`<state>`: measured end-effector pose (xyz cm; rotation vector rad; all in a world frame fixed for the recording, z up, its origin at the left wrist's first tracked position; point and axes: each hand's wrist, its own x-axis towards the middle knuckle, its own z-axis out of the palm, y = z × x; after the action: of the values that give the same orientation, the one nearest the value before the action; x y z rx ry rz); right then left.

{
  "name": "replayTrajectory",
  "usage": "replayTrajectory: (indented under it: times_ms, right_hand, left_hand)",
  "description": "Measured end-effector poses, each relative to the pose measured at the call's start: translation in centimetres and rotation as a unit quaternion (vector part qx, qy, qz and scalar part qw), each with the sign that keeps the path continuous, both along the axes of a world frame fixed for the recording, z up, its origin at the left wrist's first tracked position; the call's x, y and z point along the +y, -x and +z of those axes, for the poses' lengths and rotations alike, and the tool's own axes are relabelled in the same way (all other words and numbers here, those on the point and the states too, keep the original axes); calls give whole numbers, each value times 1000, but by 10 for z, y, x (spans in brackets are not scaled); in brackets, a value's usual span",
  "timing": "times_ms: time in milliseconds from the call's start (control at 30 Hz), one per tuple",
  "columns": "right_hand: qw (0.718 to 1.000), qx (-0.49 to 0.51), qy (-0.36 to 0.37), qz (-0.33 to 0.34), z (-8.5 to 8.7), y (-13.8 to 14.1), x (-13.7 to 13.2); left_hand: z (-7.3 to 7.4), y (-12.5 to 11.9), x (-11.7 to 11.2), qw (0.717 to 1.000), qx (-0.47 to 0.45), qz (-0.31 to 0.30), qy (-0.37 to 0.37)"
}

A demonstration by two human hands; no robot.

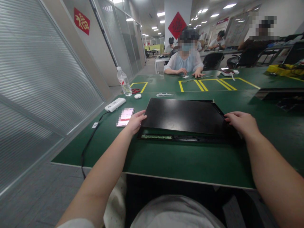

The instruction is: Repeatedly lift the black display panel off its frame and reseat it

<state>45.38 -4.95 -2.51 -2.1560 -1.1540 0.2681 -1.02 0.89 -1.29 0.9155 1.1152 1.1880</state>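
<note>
A flat black screen panel (182,115) lies tilted over a shallow black frame (197,139), its near edge raised above the frame. Along the frame's near side shows a green circuit board strip (156,137). My left hand (137,122) pinches the panel's left edge between thumb and fingers. At the right edge, my right hand (242,122) is closed on the panel, close to the frame's side; its fingertips are partly hidden. Most of the frame's inside is covered by the panel.
Left on the green table (185,166) are a phone (125,117), white power bank (115,104) with black cable, water bottle (123,81), white case (137,96) and red-handled scissors (136,91). White strips (165,94) lie behind the panel. A co-worker (186,60) sits opposite.
</note>
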Motion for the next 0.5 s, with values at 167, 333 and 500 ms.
replayTrajectory:
  times_ms: [167,333,500]
  right_hand:
    - [993,109,11,-38,12,11,-6]
    - [993,111,21,-32,17,12,-6]
    - [994,107,29,-22,16,10,-5]
  left_hand:
    - [-2,2,2,1000,-6,-11,-3]
    - [-3,3,2,1000,-2,-16,-9]
    - [-3,1,2,999,-6,-25,-26]
